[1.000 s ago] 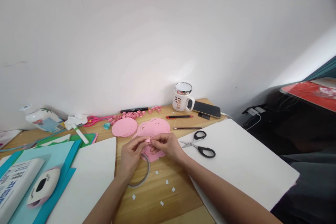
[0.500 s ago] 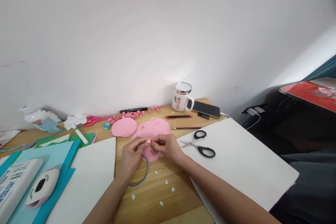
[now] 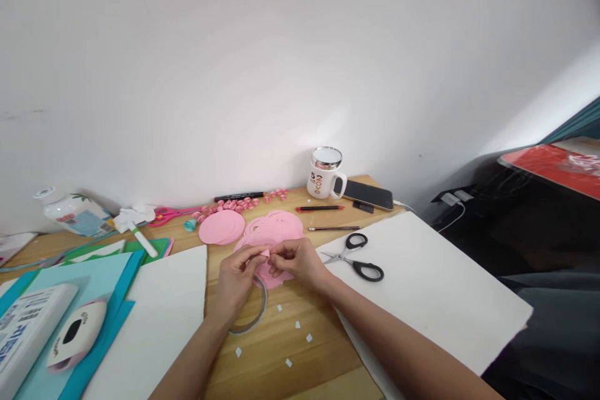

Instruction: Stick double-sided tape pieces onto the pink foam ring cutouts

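My left hand and my right hand meet over the wooden desk, fingertips pinched together on a small pink paper piece. Beneath them lies a cut pink paper shape, and just past it a stack of pink paper circles. A roll of tape lies under my left wrist. Small white paper bits are scattered on the wood near my forearms.
Black-handled scissors lie on a white sheet at the right. A white mug, a phone, pens and tiny pink paper rolls stand along the back. At the left are blue sheets, a paper punch and pink scissors.
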`<state>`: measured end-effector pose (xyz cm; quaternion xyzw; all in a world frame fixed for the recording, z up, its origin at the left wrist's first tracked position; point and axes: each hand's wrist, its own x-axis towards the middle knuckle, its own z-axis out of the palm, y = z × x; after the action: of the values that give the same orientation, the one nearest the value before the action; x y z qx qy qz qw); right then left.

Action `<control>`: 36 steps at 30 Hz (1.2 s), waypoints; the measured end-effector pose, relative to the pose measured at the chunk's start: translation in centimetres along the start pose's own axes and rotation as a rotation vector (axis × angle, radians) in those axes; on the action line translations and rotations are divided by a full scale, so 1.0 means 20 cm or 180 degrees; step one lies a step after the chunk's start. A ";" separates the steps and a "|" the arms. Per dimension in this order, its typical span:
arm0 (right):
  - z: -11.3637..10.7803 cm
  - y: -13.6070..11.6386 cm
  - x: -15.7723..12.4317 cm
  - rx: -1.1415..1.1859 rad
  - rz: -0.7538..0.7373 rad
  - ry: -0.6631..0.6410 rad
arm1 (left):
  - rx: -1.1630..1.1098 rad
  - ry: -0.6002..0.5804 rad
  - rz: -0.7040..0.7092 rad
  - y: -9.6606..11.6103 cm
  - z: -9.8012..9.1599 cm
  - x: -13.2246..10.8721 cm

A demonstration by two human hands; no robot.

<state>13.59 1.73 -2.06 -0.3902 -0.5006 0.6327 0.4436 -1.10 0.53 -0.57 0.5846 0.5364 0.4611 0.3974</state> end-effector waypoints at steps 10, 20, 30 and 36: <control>-0.02 -0.03 0.00 -0.0027 0.0045 -0.0131 | -0.0140 -0.0033 -0.0219 -0.01 -0.01 0.02; -0.04 -0.07 0.00 0.0043 -0.0730 0.0246 | -0.1183 0.0311 -0.0626 -0.02 -0.04 0.05; -0.02 -0.03 -0.03 -0.1667 -0.1522 0.0354 | -0.2173 -0.0310 -0.0944 0.02 -0.03 0.03; -0.04 0.01 0.00 -0.2365 -0.2314 0.0530 | -0.2188 -0.0632 -0.0902 -0.01 -0.03 0.03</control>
<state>14.30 1.89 -2.40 -0.3713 -0.7573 0.1847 0.5045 -1.65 1.10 -0.55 0.3791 0.3850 0.4957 0.6800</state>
